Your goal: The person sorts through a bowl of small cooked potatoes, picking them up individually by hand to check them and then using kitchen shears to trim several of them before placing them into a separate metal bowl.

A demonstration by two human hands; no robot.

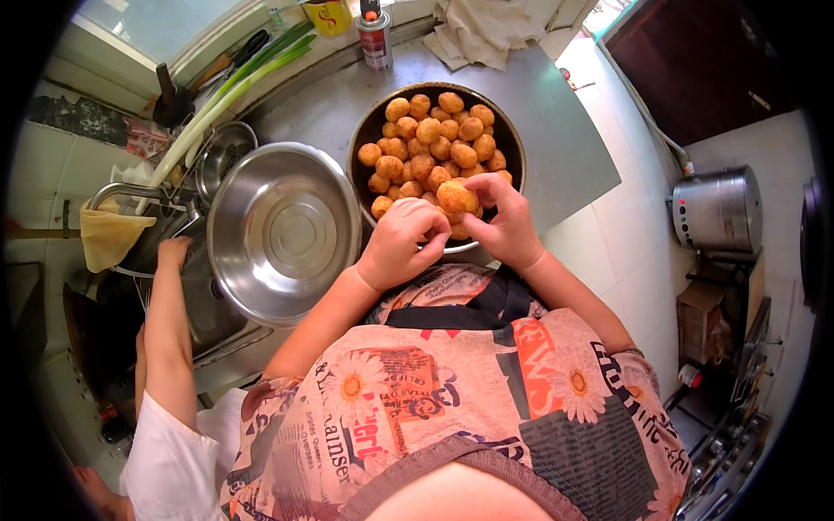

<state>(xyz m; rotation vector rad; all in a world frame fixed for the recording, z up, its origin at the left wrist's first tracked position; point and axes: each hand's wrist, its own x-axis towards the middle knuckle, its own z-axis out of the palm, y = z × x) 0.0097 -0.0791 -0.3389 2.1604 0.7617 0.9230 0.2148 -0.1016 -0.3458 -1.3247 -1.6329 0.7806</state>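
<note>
My right hand [503, 218] holds a golden-brown, egg-shaped fried ball [457, 196] between thumb and fingers. Close by on its left is my left hand [407, 239], fingers curled and the thumb against the index finger, with nothing visible in them. Both hands are over the near side of a round dark pan [515, 133] heaped with several such fried balls [429, 130]. Left of the pan stands a wide stainless steel basin [296, 234] with nothing in it, its right rim close to the pan.
A co-worker's hand [174, 253] reaches in at the sink [228, 319] on the left, near a faucet [130, 189]. Spring onions [215, 111] and a small steel bowl [225, 153] lie behind the basin. A spray can [374, 39] and cloths [485, 29] stand at the counter's back.
</note>
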